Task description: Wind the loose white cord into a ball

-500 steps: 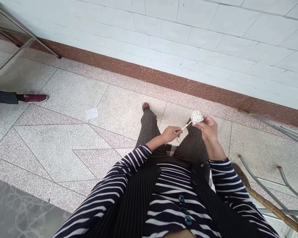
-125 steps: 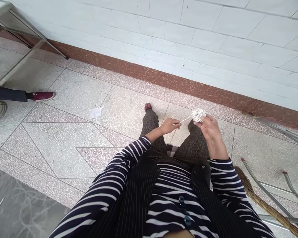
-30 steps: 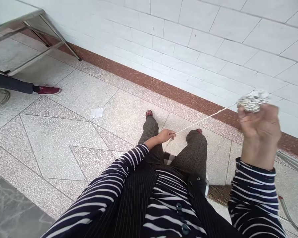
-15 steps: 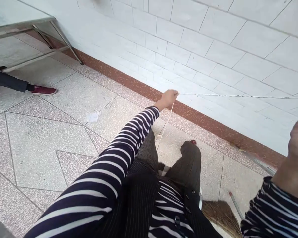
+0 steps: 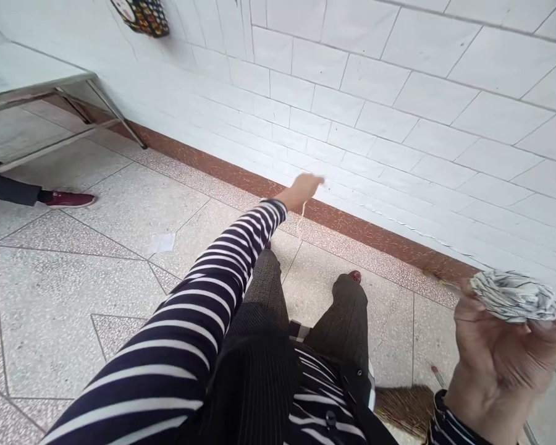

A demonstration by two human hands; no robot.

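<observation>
A wound bundle of white cord, with thin dark strands in it, sits in my right hand, the fingers curled round its underside. From the bundle a twisted length of cord runs left along the wall toward my left hand, sagging and partly blurred. My left hand is stretched out in front of the wall with its fingers pinched together at the cord. Below it dangles a short pale tail of the cord. Striped sleeves cover both my arms.
White tiled wall ahead, with a red-brown skirting. A metal-legged table and another person's shoe are at left. Paper lies on the floor. A broom is at lower right; a patterned bag hangs above.
My right hand has come down and inward, bringing the cord bundle into view. The cord between my hands went from straight and taut to slack. My left hand shifted slightly left.
</observation>
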